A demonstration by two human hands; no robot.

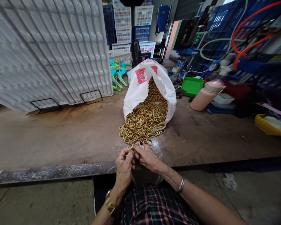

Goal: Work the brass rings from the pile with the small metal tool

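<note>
Many brass-coloured rings [142,123] spill from the mouth of a white plastic bag [135,93] with red print onto the brown table. In front of the pile, at the table's near edge, my two hands meet. My left hand [124,162] pinches a brass ring [132,149] between thumb and fingers. My right hand [146,156] touches the same ring from the right, its fingers closed round a small dark-tipped tool [141,144], mostly hidden by the fingers.
White ribbed trays [72,50] stand in black wire holders [91,97] at the left. On the right are a green tray [192,86], a pink bottle [204,96] and a yellow tray [269,126]. Crates [123,18] are stacked behind; the table edge [61,171] runs close by.
</note>
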